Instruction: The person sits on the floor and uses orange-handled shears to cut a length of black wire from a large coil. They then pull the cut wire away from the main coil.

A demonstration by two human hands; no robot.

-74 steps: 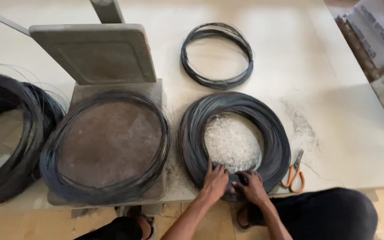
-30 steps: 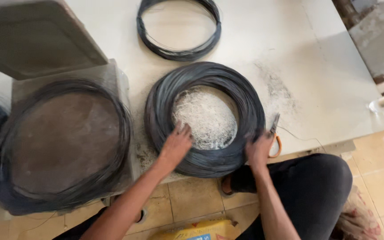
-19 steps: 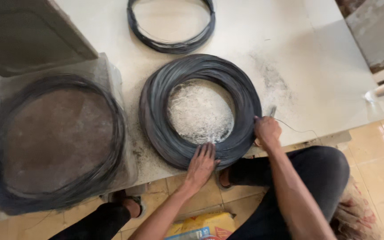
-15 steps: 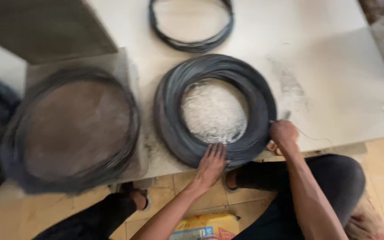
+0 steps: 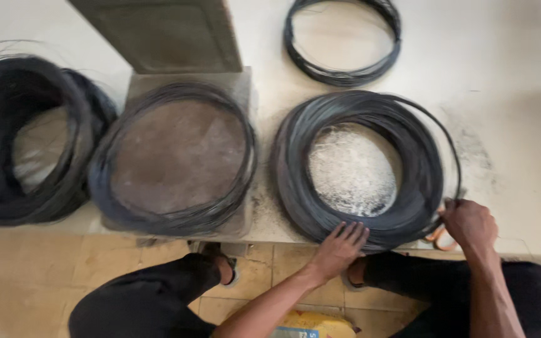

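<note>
Head view, looking straight down on the bench. Right hand (image 5: 469,223) is closed around a single outer strand of the large wire coil (image 5: 361,169), pinching it at the coil's near-right edge; the strand stands off from the bundle and arcs up along the right side, so the pinch appears to separate one turn from the rest. Left hand (image 5: 339,245) lies flat, fingers spread, pressing on the near rim of the same coil; no grasp, palm down. Judgement: the flat hand pins the bundle so it does not shift or spring while the other hand draws the loose turn.

Coil lies flat on the pale tabletop (image 5: 515,94), at its near edge, directly ahead of the person. Being a ring, it has no long axis in plan; its central axis points up toward the camera. The freed strand runs from the right hand away from the person, following the curve.

Whitish scuffed patch shows inside the ring. Orange-handled scissors (image 5: 438,235) peek out just beside the right hand, partly hidden. Left of the coil, a second coil (image 5: 173,159) sits on a brown round plate; a thick dark coil (image 5: 26,138) lies further left. A thin wire ring (image 5: 342,37) rests at the far side.
</note>
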